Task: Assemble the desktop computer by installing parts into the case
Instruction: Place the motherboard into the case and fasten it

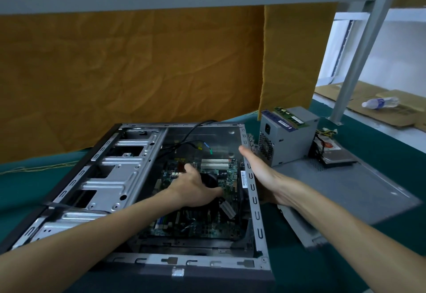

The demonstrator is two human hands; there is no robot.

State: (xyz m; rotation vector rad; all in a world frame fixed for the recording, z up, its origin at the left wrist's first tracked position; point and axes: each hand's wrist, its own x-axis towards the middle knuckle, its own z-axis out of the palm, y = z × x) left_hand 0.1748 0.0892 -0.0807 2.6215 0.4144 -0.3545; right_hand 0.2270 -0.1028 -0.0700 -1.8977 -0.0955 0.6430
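An open grey computer case lies on its side on the green table. Inside it sits a green motherboard with a black round cooler in the middle. My left hand reaches into the case and grips the cooler from above. My right hand rests flat, with straight fingers, against the outside of the case's right wall. A grey power supply stands to the right of the case, with a green memory stick lying on top of it.
A grey side panel lies flat to the right, with a hard drive and cables on its far end. Black cables with coloured plugs hang in the case. Orange cloth hangs behind. A water bottle lies on cardboard at far right.
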